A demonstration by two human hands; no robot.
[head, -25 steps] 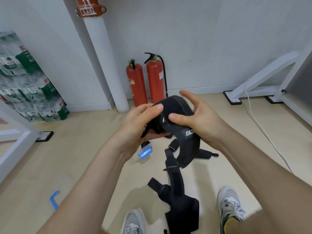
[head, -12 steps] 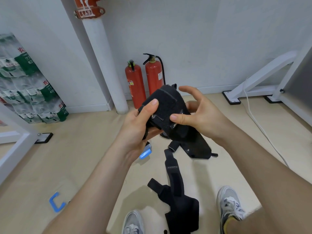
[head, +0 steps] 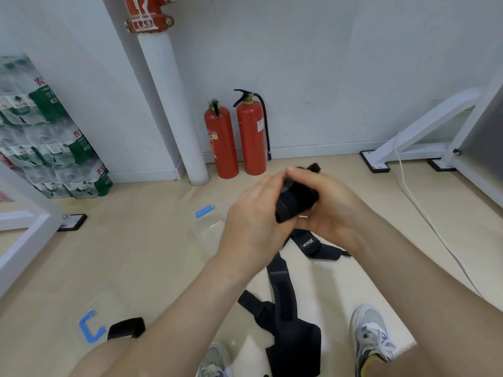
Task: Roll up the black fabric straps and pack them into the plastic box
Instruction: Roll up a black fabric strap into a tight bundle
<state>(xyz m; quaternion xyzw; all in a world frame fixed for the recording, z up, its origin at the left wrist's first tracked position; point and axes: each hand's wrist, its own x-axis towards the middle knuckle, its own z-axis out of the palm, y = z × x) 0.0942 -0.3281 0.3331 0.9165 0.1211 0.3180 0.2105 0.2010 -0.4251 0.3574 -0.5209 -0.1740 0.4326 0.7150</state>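
Note:
A rolled black fabric strap (head: pixel 296 200) sits between both hands at mid-frame. My left hand (head: pixel 253 216) grips its left side with fingers curled over the top. My right hand (head: pixel 329 205) wraps its right side. Under the hands, a black strap with a white logo (head: pixel 313 244) lies on the floor. A long black strap (head: pixel 283 300) lies between my shoes. A clear plastic box with a blue clip (head: pixel 205 225) stands on the floor left of the hands. A small black strap piece (head: pixel 125 327) lies at the lower left.
Two red fire extinguishers (head: pixel 235 137) stand by the wall next to a white pipe (head: pixel 174 104). Packs of water bottles (head: pixel 46 137) are stacked at left. White frame legs (head: pixel 413 137) and a white cable (head: pixel 424 213) are at right. A clear lid with a blue clip (head: pixel 91 326) lies at the lower left.
The strap has been rolled tighter into a compact bundle. Both hands have closed round it and shifted right. The view has tilted, and the box and lid now show.

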